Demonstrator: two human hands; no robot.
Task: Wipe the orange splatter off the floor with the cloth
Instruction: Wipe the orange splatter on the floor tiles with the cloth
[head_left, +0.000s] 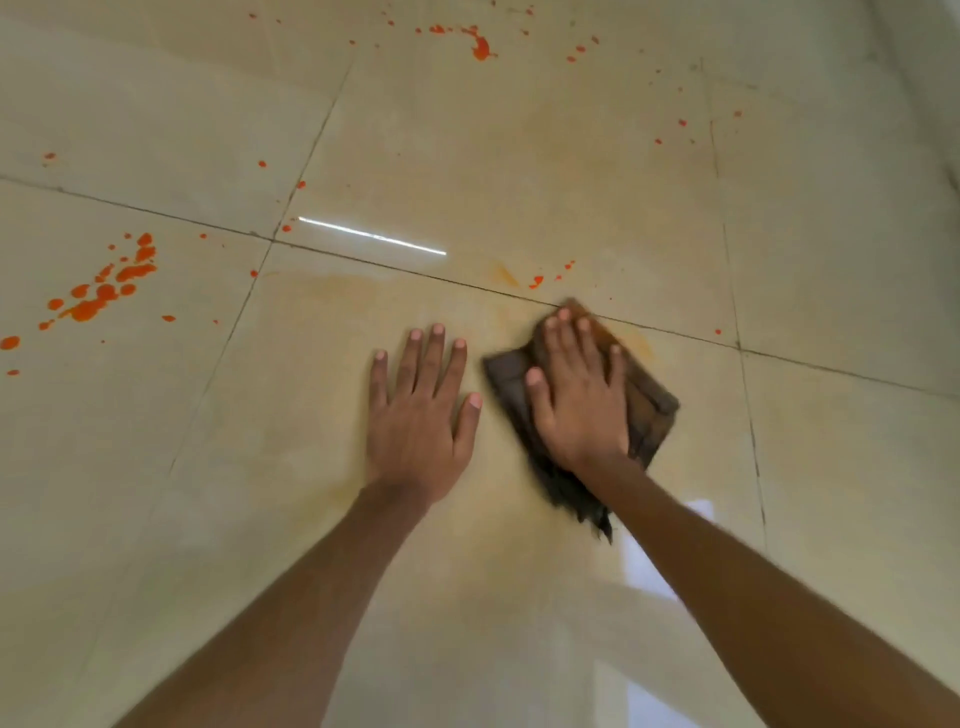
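My right hand (576, 395) presses flat on a dark brown folded cloth (649, 410) lying on the beige tiled floor (519, 156). The cloth's far corner touches a tile joint and carries orange stain. My left hand (421, 410) lies flat on the floor just left of the cloth, fingers spread, holding nothing. A large cluster of orange splatter (104, 291) sits at the far left. A few orange drops (545, 278) lie just beyond the cloth. More orange splatter (480, 47) spreads along the top. Faint yellowish smears cover the tile around my hands.
Dark grout lines (415, 273) cross the glossy tiles. A bright light reflection (371, 236) streaks the floor ahead of my left hand. Scattered small orange dots (681, 123) mark the upper right tiles.
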